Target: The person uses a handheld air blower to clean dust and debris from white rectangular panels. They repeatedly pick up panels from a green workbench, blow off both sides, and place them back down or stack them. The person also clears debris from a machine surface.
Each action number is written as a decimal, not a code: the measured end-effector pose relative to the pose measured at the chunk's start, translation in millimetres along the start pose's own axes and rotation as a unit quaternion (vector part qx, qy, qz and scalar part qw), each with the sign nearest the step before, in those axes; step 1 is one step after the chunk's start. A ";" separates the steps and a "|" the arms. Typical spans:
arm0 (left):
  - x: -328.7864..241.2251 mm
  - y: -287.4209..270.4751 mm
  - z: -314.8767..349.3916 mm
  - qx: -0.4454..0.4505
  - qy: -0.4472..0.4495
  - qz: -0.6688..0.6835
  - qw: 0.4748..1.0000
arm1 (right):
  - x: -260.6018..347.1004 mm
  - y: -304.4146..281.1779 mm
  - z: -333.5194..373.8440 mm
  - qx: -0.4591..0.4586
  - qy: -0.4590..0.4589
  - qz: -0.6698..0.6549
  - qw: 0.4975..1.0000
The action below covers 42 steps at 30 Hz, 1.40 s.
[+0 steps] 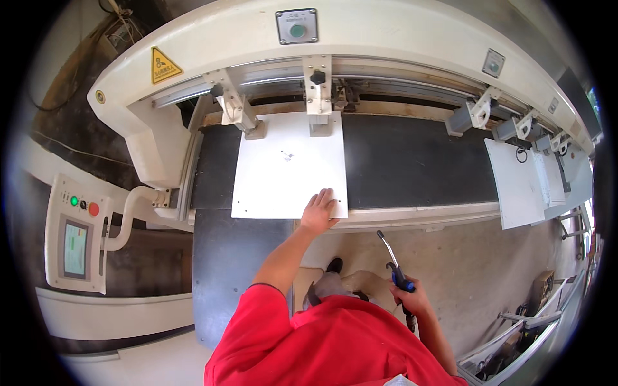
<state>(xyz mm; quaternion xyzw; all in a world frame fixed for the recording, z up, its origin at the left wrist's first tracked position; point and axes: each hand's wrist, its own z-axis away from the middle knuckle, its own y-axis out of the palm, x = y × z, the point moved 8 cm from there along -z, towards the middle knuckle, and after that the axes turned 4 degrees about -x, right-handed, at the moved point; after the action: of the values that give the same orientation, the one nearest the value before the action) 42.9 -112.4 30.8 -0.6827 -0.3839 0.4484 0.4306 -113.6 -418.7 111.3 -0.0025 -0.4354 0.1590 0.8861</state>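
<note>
My left hand (318, 211) lies flat, palm down, on the near right corner of a square white panel (280, 183). Its fingers are stretched out and hold nothing. Small dark holes show near the panel's corners, with a few dark specks toward its middle. Two machine clamps reach the panel's far edge: a left clamp (239, 114) and a right clamp (318, 119). Off to the right, below the machine's front edge, my right hand (413, 297) is closed around a blue and black air blow gun (400, 278). Its thin metal nozzle points up and away from me.
The long machine has a black bed (418, 161) under a cream beam (380, 29). More white panels (518, 183) lie at its right end. At the left stands a control panel (76, 235) with a screen and buttons. A dark side table (225, 264) adjoins the front; a metal rack (515, 334) stands lower right.
</note>
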 end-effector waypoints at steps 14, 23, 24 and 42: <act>234.5 -99.3 172.3 0.034 -0.337 -0.076 0.938 | 11.1 41.9 -43.4 0.083 -0.019 0.008 0.996; 229.9 -110.0 173.7 -0.019 -0.404 -0.055 0.913 | 19.3 60.0 -41.7 0.165 0.031 0.165 0.972; 231.5 -107.3 172.9 -0.025 -0.393 -0.045 0.918 | 17.4 56.7 -45.0 0.157 0.021 0.166 0.973; 254.2 -96.4 180.1 -0.092 -0.368 0.025 0.925 | 35.5 39.4 -89.6 0.085 0.009 0.045 0.995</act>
<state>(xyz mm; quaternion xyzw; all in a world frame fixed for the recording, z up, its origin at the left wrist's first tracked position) -63.3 195.1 8.2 -0.5155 -0.5379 0.6415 0.1825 -35.2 -359.2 77.4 0.0516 -0.4120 0.2345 0.8790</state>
